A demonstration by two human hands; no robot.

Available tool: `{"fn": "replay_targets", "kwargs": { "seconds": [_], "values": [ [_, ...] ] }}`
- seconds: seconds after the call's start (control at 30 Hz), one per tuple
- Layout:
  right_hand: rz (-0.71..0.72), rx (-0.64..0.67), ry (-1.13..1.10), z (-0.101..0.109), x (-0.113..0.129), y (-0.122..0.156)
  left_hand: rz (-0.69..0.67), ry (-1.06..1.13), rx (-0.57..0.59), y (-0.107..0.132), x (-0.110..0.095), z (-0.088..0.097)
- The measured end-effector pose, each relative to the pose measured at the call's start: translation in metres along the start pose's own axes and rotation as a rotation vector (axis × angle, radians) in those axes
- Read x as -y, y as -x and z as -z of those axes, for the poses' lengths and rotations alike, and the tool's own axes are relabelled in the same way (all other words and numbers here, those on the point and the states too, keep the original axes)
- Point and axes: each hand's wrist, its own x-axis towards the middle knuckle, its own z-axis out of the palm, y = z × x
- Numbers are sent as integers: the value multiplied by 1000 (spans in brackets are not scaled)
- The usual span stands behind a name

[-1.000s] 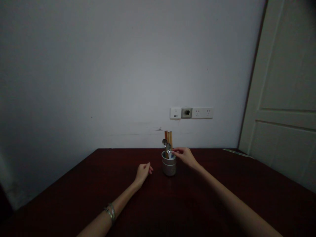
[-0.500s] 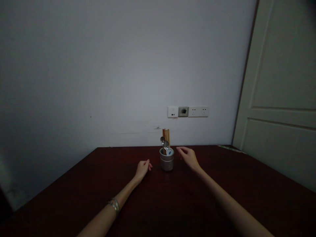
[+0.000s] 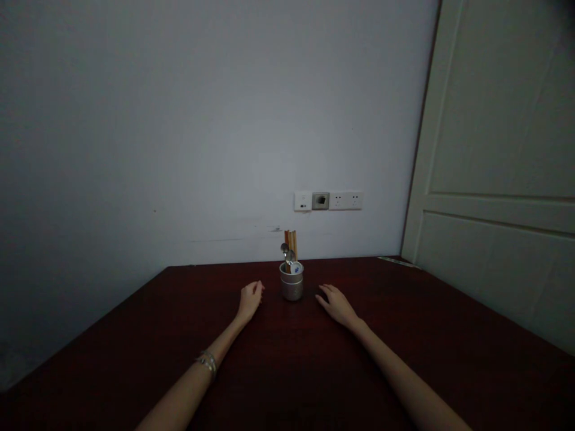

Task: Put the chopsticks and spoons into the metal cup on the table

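A grey metal utensil holder (image 3: 291,290) stands upright on the dark red table (image 3: 287,359). Wooden chopsticks (image 3: 291,242), metal spoons (image 3: 290,256) and a white spoon with a blue mark (image 3: 296,269) stick up out of it. To the left of the holder, apart from it, my left hand (image 3: 250,299) rests on the table with fingers loosely curled in and nothing seen in them. My right hand (image 3: 336,305) lies palm down on the right side, empty, its fingers apart and short of the holder. A bracelet (image 3: 207,362) circles my left forearm.
A pale wall with sockets and switches (image 3: 327,201) rises behind the table's back edge. On the right is a light panelled door (image 3: 498,179). A thin strip (image 3: 399,262) lies along the far right table edge.
My right hand has come down from beside the holder's rim onto the table, and its fingers have spread. My left hand stays curled left of the holder. The whole view has shifted slightly.
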Motion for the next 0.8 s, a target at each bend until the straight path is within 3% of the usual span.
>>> {"fn": "replay_targets", "kwargs": {
  "seconds": [0.1,0.17,0.37,0.5,0.8],
  "values": [
    [14,10,36,-1,3,3,-155,-204,-1,3,-5,0],
    [18,14,48,0,4,4,-177,-367,45,5,-8,-3],
    [12,45,100,0,3,4,5,-729,214,12,-7,-12],
    [16,57,112,1,4,5,11,-762,276,12,-6,-12],
    [18,53,123,2,4,6,11,-644,230,14,-5,-12]
  ]
}}
